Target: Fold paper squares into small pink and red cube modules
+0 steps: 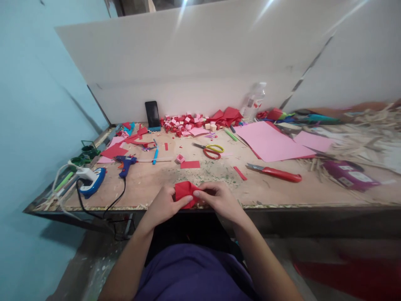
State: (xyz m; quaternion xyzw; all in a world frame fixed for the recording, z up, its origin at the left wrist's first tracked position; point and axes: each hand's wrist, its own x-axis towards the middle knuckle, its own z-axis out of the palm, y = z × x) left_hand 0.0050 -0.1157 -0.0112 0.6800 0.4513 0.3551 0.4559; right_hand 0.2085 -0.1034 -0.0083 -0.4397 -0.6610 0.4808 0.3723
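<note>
A folded piece of red paper (184, 191) is pinched between both my hands at the near edge of the wooden workbench (282, 190). My left hand (164, 205) grips its left side with fingers closed. My right hand (219, 198) presses its right side, thumb on top. Just beyond lie a red paper rectangle (190, 164) and a small pink and red paper cube (179, 158).
A blue glue gun (125, 163) with its black cord lies to the left. Scissors (210, 149) sit mid-bench, a red utility knife (277, 172) to the right. Pink sheets (269, 140), a heap of small paper cubes (184, 122), a phone (152, 114) and a bottle (253, 101) stand further back.
</note>
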